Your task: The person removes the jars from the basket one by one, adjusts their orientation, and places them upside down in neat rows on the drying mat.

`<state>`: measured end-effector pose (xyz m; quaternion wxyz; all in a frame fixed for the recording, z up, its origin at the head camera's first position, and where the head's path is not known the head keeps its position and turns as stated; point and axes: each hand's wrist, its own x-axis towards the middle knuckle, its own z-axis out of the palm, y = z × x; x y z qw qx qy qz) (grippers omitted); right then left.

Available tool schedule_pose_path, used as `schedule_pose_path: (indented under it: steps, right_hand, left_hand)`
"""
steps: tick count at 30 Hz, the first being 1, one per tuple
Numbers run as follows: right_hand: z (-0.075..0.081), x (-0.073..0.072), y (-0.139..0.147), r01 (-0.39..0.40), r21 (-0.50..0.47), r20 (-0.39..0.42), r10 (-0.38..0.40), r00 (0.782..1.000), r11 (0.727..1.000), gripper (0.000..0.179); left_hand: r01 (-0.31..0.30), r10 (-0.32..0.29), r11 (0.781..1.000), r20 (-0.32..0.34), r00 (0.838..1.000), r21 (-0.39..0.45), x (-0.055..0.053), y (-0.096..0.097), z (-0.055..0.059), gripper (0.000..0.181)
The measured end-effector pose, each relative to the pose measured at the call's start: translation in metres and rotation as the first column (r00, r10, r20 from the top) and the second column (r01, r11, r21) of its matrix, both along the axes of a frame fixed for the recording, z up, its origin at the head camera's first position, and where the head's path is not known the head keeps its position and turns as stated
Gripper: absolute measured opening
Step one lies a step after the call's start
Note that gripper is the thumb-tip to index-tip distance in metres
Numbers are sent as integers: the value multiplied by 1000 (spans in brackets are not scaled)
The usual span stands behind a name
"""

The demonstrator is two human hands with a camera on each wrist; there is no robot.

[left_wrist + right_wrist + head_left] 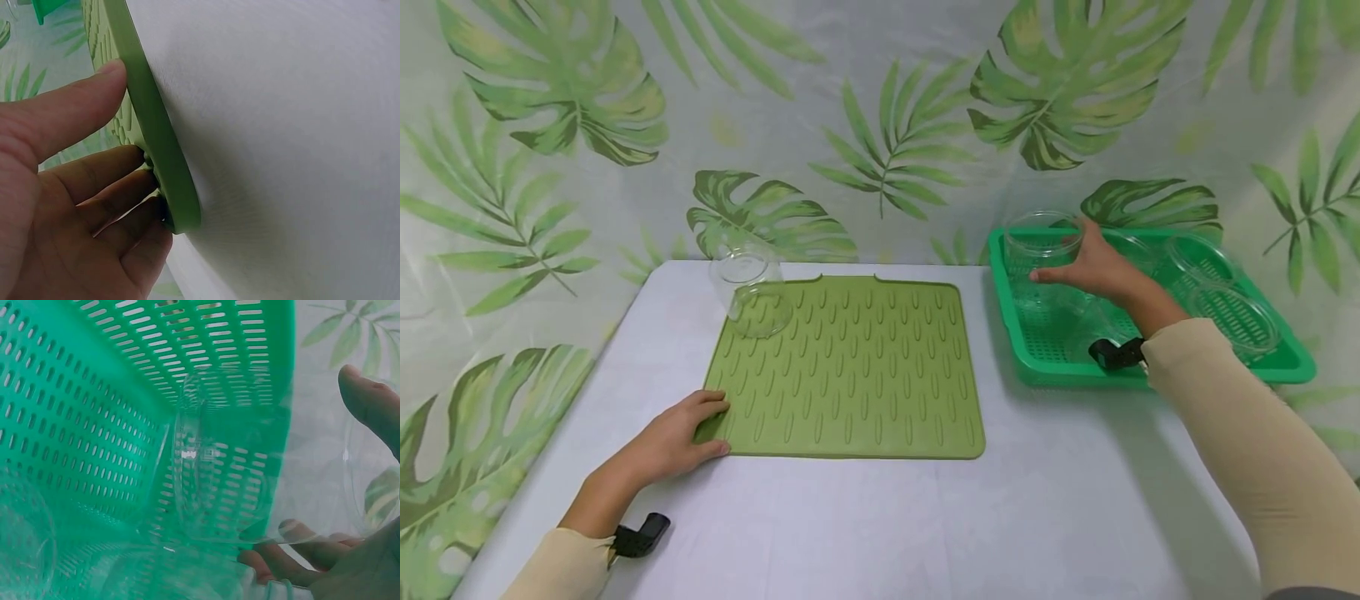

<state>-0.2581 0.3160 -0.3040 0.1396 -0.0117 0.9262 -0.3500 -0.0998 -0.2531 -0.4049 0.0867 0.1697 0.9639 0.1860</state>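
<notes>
My right hand (1099, 265) holds a clear cup (1037, 246) at the far left corner of the green basket (1009, 329). The right wrist view shows thumb and fingers on either side of that cup (228, 456), which overlaps the basket wall. My left hand (673, 437) rests at the near left corner of the olive-green ridged mat (857, 367). In the left wrist view its thumb lies at the mat's front edge (147, 119), the other fingers touching the surface near the corner. Another clear cup (752, 292) stands on the mat's far left corner.
Several more clear cups (1232, 317) lie in the basket to the right of my hand. White cloth (850, 525) covers the table. A leaf-patterned curtain (895, 125) hangs behind and at the left. Black wrist cameras (643, 535) sit on both wrists.
</notes>
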Motion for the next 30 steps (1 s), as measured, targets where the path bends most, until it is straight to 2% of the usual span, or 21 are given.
schedule_pose_path:
  steps: [4,12,17,30]
  right_hand:
    - [5,2,-1,-10,6,-25,11,1000,1000,123]
    - [31,14,3,-8,44,-126,14,992,999,118]
    - [43,22,8,-1,22,-178,5,984,1000,113]
    - [45,39,21,51,-33,-257,-57,965,998,106]
  left_hand:
    - [-3,3,1000,-4,1000,-2,0,0,0,59]
    - [6,-6,1000,-7,1000,1,-1,2,1,59]
    - [2,-2,1000,2,1000,-3,-1,2,2,60]
    - [-5,5,1000,-2,1000,0,0,1,1,60]
